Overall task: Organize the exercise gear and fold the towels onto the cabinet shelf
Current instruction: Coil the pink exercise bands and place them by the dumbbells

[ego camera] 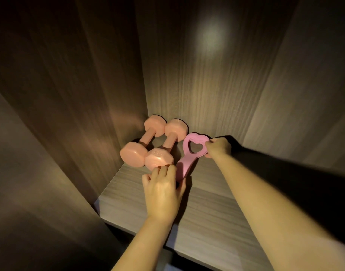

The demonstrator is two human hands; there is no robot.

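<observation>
Peach dumbbells [158,158], two; pink band [184,165], one.

Shows a wood-grain back panel [187,79] with vertical streaks; carries a round pale patch of light [213,39] high on that panel; meets a darker left side wall [113,75] at a corner and a paler right side wall [304,79] opposite; lies dim toward the edges.

Wood-grain cabinet shelf [206,208], dim light. Left dumbbell [131,154] and right dumbbell [158,158], peach, side by side in back-left corner, heads touching. Pink heart-loop band [184,159] just right of them, heart end toward back wall.
</observation>
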